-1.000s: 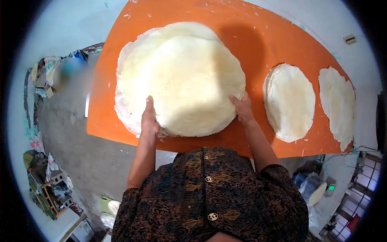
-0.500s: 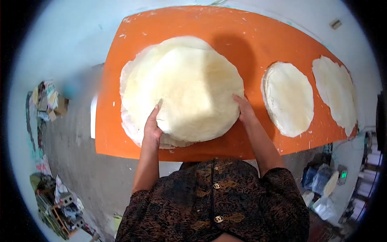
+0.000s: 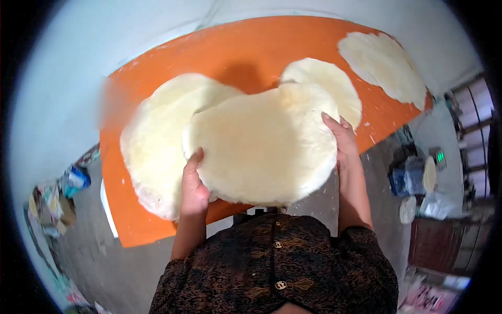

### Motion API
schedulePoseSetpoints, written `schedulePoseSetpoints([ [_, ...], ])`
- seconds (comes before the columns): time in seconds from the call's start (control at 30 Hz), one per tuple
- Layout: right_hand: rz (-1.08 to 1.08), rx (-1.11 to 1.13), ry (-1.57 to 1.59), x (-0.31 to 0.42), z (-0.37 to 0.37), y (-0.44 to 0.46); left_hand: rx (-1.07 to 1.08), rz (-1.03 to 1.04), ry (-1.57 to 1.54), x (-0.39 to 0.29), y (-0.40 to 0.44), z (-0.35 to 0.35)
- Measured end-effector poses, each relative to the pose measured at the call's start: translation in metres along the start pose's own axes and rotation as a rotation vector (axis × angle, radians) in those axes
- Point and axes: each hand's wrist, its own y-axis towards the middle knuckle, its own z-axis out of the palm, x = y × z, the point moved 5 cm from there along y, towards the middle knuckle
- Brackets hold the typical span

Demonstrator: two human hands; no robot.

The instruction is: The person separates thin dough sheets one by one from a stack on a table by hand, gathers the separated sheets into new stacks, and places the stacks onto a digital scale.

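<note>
A large, thin, round cream-coloured flatbread sheet (image 3: 256,146) is held up between my hands, in front of my body. My left hand (image 3: 193,186) grips its left edge with the thumb on top. At the right edge my right hand (image 3: 341,137) is closed on it in the same way. Whether it is one sheet or several together I cannot tell. Partly behind it, on the left, lies a pile of similar sheets (image 3: 157,141). A second pile (image 3: 327,83) is partly covered by the held sheet's upper right edge.
The piles lie on an orange tabletop (image 3: 225,57) against a pale wall. A third, ragged-edged pile (image 3: 384,65) is at its far right end. On the floor to the right are a blue container (image 3: 405,175) and a device with a green display (image 3: 439,156). Cardboard boxes (image 3: 65,212) stand at left.
The flatbread sheet has come up off the left pile and moved right in both hands. My view has turned right, so the table now appears tilted.
</note>
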Motion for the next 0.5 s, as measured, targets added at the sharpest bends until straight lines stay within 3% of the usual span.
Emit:
schedulePoseSetpoints([
  [0.07, -0.048, -0.079, 0.077, 0.029, -0.068, -0.047, 0.157, -0.047, 0.099, 0.035, -0.038, 0.056],
  [0.13, -0.127, -0.177, 0.138, 0.055, -0.138, -0.101, 0.323, -0.252, 0.062, 0.085, -0.058, 0.099],
  [0.33, -0.294, -0.539, 0.279, 0.089, -0.383, -0.265, 0.488, -0.451, 0.483, 0.267, -0.173, 0.263],
  [0.37, -0.270, -0.643, 0.265, 0.055, -0.312, -0.219, 0.466, -0.616, 0.359, 0.236, -0.053, 0.198],
  [0.47, -0.263, -0.765, 0.347, 0.054, -0.374, -0.230, 0.590, -0.866, 0.280, 0.319, -0.025, 0.234],
  [0.5, -0.210, -0.840, 0.362, 0.063, -0.380, -0.236, 0.515, -0.805, 0.350, 0.331, -0.026, 0.253],
])
